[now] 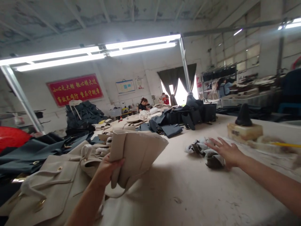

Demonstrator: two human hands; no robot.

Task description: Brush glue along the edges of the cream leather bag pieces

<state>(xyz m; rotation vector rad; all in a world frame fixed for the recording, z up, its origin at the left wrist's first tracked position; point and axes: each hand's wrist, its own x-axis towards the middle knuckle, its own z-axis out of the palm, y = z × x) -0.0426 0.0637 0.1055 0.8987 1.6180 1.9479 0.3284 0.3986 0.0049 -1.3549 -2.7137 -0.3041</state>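
My left hand (110, 166) grips the edge of a beige bag (138, 150), thumb on the near face, and holds it tilted above the worktable. A strap hangs in a loop below the bag. Over to the right, my right hand (227, 152) is spread, fingers stretched toward a crumpled grey-and-white rag (202, 150) with dark stains. The fingertips overlap the rag in view; whether they touch it I cannot tell. Beneath my left forearm lie more beige bags (54, 185) with handles and gold-coloured fittings.
Dark bags (188, 116) stand and lie along the table's far side. A yellowish block (244, 131) carries a black cone (243, 115) at right. Dark blue bags (42, 150) are piled at left. A co-worker (143, 105) sits beyond the table, another (223, 88) works at far right.
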